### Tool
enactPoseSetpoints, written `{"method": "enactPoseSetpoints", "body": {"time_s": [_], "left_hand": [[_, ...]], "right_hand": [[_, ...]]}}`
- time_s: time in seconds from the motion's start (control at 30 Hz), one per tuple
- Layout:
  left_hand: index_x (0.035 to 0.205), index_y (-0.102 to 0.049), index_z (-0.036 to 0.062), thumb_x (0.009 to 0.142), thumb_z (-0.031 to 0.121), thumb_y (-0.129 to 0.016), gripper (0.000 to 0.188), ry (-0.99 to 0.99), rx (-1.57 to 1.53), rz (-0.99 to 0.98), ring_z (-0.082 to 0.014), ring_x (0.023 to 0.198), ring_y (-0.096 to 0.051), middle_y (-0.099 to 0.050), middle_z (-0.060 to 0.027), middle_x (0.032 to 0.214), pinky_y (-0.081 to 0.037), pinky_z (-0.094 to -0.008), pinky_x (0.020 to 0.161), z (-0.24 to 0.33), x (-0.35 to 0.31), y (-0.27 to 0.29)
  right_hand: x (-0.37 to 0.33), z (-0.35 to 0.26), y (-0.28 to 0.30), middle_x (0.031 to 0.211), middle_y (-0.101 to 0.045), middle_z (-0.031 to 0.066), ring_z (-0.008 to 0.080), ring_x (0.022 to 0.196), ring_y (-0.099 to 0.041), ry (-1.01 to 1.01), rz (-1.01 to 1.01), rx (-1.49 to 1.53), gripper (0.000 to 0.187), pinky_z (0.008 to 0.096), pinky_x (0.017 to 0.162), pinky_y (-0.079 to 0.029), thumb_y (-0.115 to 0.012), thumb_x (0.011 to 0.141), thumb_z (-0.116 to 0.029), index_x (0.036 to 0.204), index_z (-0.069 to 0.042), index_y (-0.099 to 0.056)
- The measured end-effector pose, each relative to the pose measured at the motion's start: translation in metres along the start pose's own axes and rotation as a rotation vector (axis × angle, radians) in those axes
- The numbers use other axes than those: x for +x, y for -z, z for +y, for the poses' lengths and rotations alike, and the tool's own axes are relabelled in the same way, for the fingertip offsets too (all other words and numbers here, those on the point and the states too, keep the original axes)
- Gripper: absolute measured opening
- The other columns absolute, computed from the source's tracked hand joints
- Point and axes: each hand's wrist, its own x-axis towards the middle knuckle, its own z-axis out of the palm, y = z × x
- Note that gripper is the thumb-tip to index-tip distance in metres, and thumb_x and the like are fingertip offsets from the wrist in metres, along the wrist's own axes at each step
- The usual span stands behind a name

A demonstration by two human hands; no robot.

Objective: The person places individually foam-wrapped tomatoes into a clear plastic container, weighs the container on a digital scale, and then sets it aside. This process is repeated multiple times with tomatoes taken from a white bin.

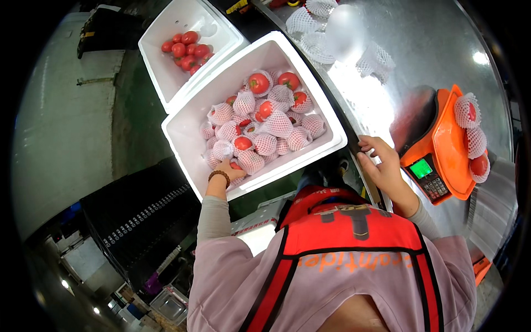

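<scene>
My left hand (229, 170), a beaded bracelet on its wrist, reaches into the near corner of a white foam box (182, 133). Its fingers curl round a red tomato (236, 165), mostly hidden among others in white foam nets. Several net-wrapped tomatoes (265, 144) fill the box, red skin showing through some openings. At the metal table's edge, my right hand (381, 166) is empty, thumb and fingers apart and slightly bent. Right of it stands an orange scale (445, 149) with a lit green display; three netted tomatoes (477, 143) lie along its far right side.
A second white foam box (157, 61) with bare tomatoes (188, 51) adjoins the first, farther left. Loose foam nets (315, 44) and a clear plastic bag (345, 33) lie on the metal table (426, 44). Black stacked crates (144, 221) stand at left.
</scene>
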Motion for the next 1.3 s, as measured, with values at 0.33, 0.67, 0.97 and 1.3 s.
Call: {"method": "enactPoseSetpoints", "body": {"time_s": [0.33,0.67,0.97,1.3], "left_hand": [[0.138,-0.03,0.0009,0.058,0.009,-0.083,0.096,-0.992,-0.731,0.593,-0.026,0.117,-0.048,-0.043,-0.0153,0.131,-0.042,-0.0348,0.096,0.139,-0.133,0.055],[0.132,-0.037,0.0039,0.076,0.024,-0.073,0.069,-1.089,-1.673,-0.285,-0.0245,0.111,-0.052,-0.05,-0.0119,0.122,-0.043,-0.0395,0.097,0.251,-0.154,-0.006],[0.126,-0.043,0.0049,0.082,0.03,-0.065,0.055,-1.017,-1.699,-0.512,-0.0244,0.107,-0.054,-0.054,-0.0111,0.116,-0.045,-0.0399,0.094,0.267,-0.145,-0.019],[0.131,-0.03,0.0061,0.078,0.005,-0.066,0.064,-1.244,-1.525,-0.424,-0.0199,0.112,-0.047,-0.044,-0.0101,0.123,-0.039,-0.0353,0.098,0.329,-0.175,-0.021]], "right_hand": [[0.017,-0.021,-0.032,0.094,-0.061,0.0037,0.0095,0.08,-0.056,-0.267,-0.223,0.725,0.032,0.0238,0.072,-0.046,-0.065,0.086,-0.013,0.116,-0.003,-0.057],[0.019,-0.032,-0.011,0.08,-0.06,0.0015,0.0093,0.061,-0.056,-0.077,0.255,0.457,0.016,0.0223,0.057,-0.046,-0.06,0.09,-0.013,0.1,-0.001,-0.06],[0.007,-0.024,0.016,0.074,-0.06,0.0017,0.0098,0.059,-0.057,-0.346,0.211,0.989,0.013,0.0232,0.055,-0.047,-0.056,0.093,-0.017,0.094,-0.004,-0.059],[-0.036,-0.015,0.081,0.122,-0.049,0.0141,0.028,0.115,-0.047,0.176,0.4,0.171,0.051,0.0355,0.092,-0.042,-0.075,0.073,-0.02,0.118,-0.007,-0.053]]}}
